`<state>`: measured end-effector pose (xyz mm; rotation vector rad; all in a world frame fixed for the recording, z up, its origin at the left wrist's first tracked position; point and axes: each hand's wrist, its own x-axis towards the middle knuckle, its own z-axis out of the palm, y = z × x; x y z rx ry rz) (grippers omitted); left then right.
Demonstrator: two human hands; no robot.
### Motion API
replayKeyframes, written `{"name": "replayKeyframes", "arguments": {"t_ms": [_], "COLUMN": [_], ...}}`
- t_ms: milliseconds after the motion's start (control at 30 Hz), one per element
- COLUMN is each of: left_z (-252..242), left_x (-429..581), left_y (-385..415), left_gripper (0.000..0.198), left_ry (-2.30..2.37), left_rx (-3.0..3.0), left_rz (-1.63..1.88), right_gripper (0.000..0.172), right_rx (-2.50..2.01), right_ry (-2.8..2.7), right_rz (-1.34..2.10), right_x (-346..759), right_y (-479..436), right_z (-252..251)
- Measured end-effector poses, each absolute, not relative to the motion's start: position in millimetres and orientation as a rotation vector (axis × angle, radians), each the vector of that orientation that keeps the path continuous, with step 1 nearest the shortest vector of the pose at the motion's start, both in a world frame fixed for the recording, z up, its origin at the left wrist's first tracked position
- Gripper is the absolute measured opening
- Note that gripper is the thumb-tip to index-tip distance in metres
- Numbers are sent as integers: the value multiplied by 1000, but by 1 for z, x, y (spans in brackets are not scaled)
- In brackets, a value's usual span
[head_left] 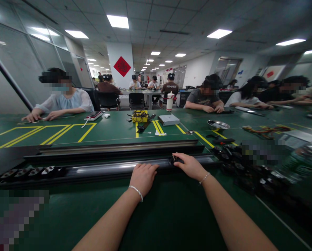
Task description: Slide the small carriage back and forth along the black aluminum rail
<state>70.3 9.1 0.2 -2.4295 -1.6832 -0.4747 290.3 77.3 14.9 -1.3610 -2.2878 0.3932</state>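
Note:
A long black and silver metal rail (103, 169) lies across the green table in front of me. My left hand (143, 177) rests on its near edge with the fingers curled over it. My right hand (189, 164) pinches a small black socket module (173, 160) sitting in the rail's channel. Several similar black modules with white faces (31, 172) sit in the rail at its far left end. A second long rail (119, 148) lies just behind the first.
A heap of black modules (239, 167) lies to my right. Farther back stand a metal bowl (218, 124), a grey box (168, 119), a yellow crate (140, 116) and a white bottle (170, 101). Other people sit working around the tables.

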Motion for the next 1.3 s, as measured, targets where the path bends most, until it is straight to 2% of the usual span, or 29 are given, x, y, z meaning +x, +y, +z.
{"name": "replayKeyframes", "arguments": {"t_ms": [200,333,500,767,1300], "left_z": [1,1,0,-1,1], "left_x": [70,70,71,71,71], "left_y": [9,9,9,10,8], "left_gripper": [27,27,27,27,27], "left_ry": [-1678,-1682,-1680,-1678,-1690], "left_rx": [-2442,-2442,-2440,-2432,-2433], "left_rz": [-485,-475,-483,-489,-474], "right_gripper": [41,43,28,22,21], "right_rx": [-1377,-1332,-1267,-1271,-1276], "right_ry": [-2280,-2220,-2204,-2183,-2161], "right_rz": [353,204,24,99,103], "right_x": [287,282,277,280,281], "right_y": [75,74,72,72,71], "right_z": [15,10,9,11,11]}}
